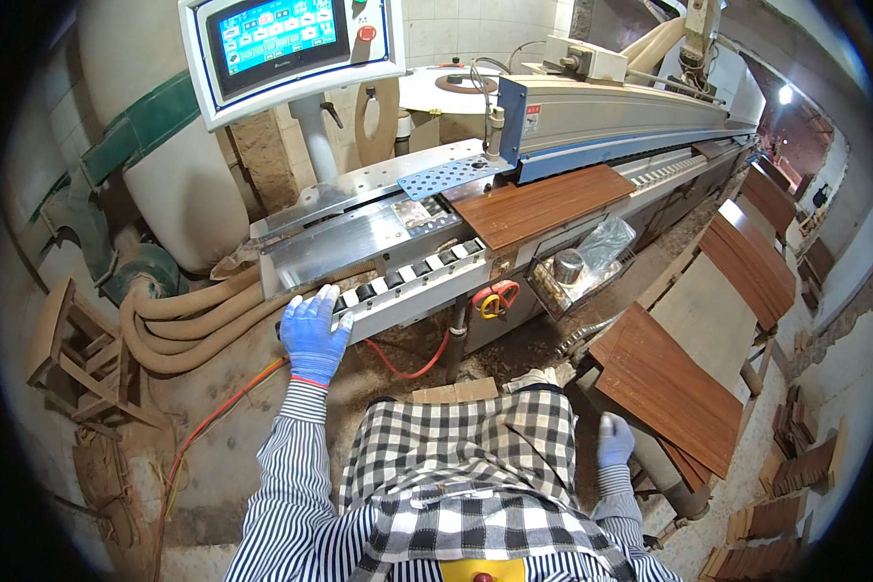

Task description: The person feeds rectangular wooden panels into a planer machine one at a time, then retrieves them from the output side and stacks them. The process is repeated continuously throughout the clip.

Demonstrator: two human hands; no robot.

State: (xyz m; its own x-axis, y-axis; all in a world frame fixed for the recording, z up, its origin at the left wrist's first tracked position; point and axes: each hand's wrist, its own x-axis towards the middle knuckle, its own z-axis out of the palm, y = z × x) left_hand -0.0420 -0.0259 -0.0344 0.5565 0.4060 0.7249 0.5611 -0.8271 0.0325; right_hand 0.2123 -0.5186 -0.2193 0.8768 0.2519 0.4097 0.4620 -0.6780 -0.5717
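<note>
My left hand (313, 335), in a blue-and-white work glove, rests on the near end of a roller support rail (415, 280), fingers laid over its edge. A brown wood-grain panel (545, 204) lies flat across the far part of this rail, partly under the blue guard of an edge banding machine (626, 109). My right hand (615, 440), gloved too, hangs low by my right side, apart from the rail. Its fingers are partly hidden, and I see nothing in it. Right of that hand, brown panels (669, 385) lie overlapped on a roller stand.
A control screen (276, 40) stands at upper left. Dust hoses (204, 327) and a wooden stool (91, 364) are at left. A wire basket (578, 273) and red-handled scissors (496, 297) hang on the machine's front. Panel stacks (764, 520) line the right floor; a red cable (222, 400) crosses the left.
</note>
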